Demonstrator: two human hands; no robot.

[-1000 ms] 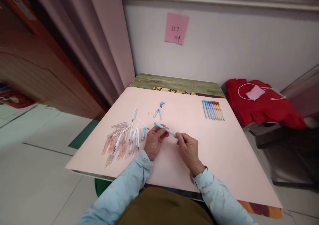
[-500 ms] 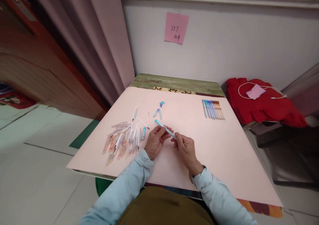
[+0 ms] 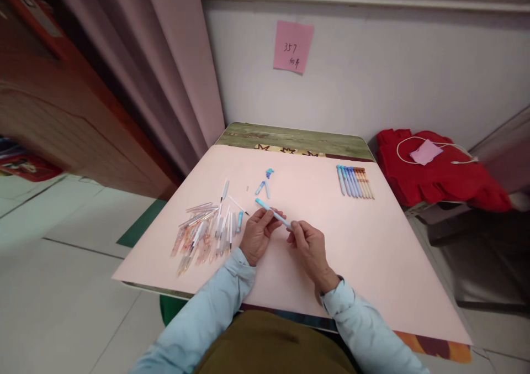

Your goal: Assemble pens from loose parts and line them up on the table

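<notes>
A light blue pen [image 3: 278, 216] slants between my two hands above the table's middle. My left hand [image 3: 259, 233] is closed around its upper part, with the brighter blue end sticking out to the upper left. At the lower right end, my right hand [image 3: 308, 247] pinches the pen between thumb and fingers. Left of my left hand lies a blue pen barrel part [image 3: 239, 221]. Beyond it is a loose pile of clear pen barrels and white refills [image 3: 202, 233]. Farther back are two blue pen parts [image 3: 260, 188] and small blue pieces [image 3: 270, 173].
A row of blue and brown pens [image 3: 355, 182] lies at the back right of the pink-covered table [image 3: 372, 274]. Past the right edge, a red cloth [image 3: 447, 178] carries a white cable and a pink note. A curtain [image 3: 178, 59] and a wooden door stand left.
Both hands keep their hold on the pen. Its bright blue end sits very slightly farther left, and the view has shifted a little. The other pen parts lie as before.
</notes>
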